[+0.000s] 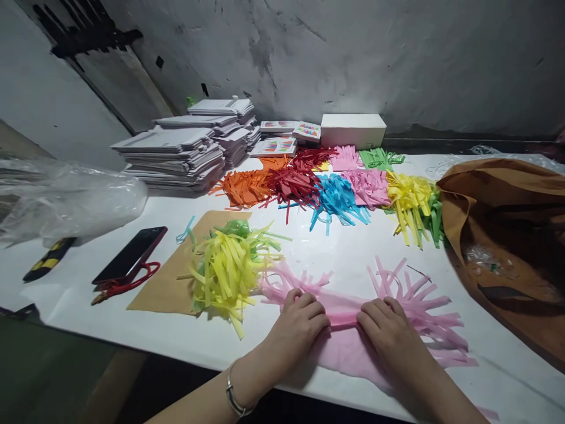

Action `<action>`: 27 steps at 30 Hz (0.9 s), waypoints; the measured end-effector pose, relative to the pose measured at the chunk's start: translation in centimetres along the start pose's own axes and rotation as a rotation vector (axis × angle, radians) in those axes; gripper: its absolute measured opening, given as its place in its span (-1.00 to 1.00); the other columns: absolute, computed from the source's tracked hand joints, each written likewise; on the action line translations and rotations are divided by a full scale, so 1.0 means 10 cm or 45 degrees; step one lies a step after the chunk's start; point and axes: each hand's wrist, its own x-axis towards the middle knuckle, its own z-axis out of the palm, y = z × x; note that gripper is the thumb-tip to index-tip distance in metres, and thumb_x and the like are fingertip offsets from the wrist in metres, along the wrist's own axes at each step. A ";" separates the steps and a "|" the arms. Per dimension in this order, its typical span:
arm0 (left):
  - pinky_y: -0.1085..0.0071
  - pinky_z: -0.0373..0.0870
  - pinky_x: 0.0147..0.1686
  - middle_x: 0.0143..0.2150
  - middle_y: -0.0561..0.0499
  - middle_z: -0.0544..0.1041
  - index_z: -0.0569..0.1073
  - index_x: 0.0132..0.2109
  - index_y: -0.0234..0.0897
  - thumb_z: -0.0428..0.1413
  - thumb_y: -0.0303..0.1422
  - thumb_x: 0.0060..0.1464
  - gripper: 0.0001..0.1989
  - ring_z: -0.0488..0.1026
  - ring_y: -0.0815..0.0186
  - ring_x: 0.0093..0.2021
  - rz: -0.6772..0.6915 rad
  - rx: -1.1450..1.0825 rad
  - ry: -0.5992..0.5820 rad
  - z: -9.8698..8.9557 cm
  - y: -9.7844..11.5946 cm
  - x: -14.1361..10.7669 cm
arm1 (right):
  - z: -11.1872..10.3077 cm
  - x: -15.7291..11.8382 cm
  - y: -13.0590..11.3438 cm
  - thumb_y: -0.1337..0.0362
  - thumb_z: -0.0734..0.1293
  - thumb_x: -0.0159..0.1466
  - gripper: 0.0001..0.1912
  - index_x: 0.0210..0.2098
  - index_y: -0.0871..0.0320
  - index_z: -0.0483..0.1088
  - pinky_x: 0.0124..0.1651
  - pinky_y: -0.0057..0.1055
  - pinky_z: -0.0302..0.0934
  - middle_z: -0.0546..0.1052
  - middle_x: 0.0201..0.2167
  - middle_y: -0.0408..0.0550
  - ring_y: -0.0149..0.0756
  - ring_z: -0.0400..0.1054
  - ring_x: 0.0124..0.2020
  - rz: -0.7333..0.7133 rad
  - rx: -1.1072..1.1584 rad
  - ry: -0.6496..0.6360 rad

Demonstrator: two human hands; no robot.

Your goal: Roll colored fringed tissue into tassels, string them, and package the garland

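Observation:
A sheet of pink tissue paper [348, 350], cut into fringe at both ends, lies on the white table near its front edge. Across its middle runs a folded or rolled band that looks a deeper pink. My left hand [302, 321] has its fingers curled over the left part of this band, and my right hand [386, 324] grips it further right. Both thumbs are hidden beneath. Just left of my left hand rests a pile of yellow fringed tissue [225, 265], with some green fringe under it, partly on a brown paper sheet [154, 288].
Behind lie fringed bundles in orange [245, 187], red [295, 182], blue [338, 197] and yellow [410, 197]. Stacked white packets [172, 153] and a white box [353, 131] stand by the wall. A phone [132, 256] and a cutter [49, 259] lie left; a brown bag [507, 188] sits right.

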 end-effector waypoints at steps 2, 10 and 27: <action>0.17 0.12 -0.09 -0.29 0.06 0.53 0.48 -0.28 -0.22 0.11 -0.46 0.26 -0.88 0.35 0.22 -0.21 -0.152 -0.020 -0.004 -0.01 0.06 -0.02 | 0.01 -0.02 0.03 0.42 0.10 0.44 -0.72 -0.33 0.14 0.36 -0.07 -0.18 0.02 0.41 -0.35 -0.06 -0.17 0.23 -0.27 0.125 -0.009 -0.030; 0.05 0.25 -0.15 -0.22 -0.10 0.49 0.51 -0.27 -0.30 0.01 -0.45 0.25 -0.81 0.39 0.06 -0.17 -0.469 0.230 -0.273 -0.08 0.20 0.20 | 0.02 0.08 -0.04 0.34 0.14 0.44 -0.73 -0.37 0.12 0.34 -0.11 -0.09 0.01 0.39 -0.37 -0.02 -0.09 0.22 -0.29 0.407 -0.116 -0.022; 0.03 0.08 0.12 -0.20 0.04 0.51 0.48 -0.29 -0.21 0.15 -0.50 0.21 -0.88 0.35 0.20 -0.10 -0.055 0.107 0.071 -0.01 0.06 0.08 | 0.12 0.20 -0.17 0.42 0.15 0.44 -0.69 -0.40 0.18 0.37 -0.14 -0.28 0.04 0.39 -0.44 -0.10 -0.29 0.20 -0.36 -0.050 0.124 0.203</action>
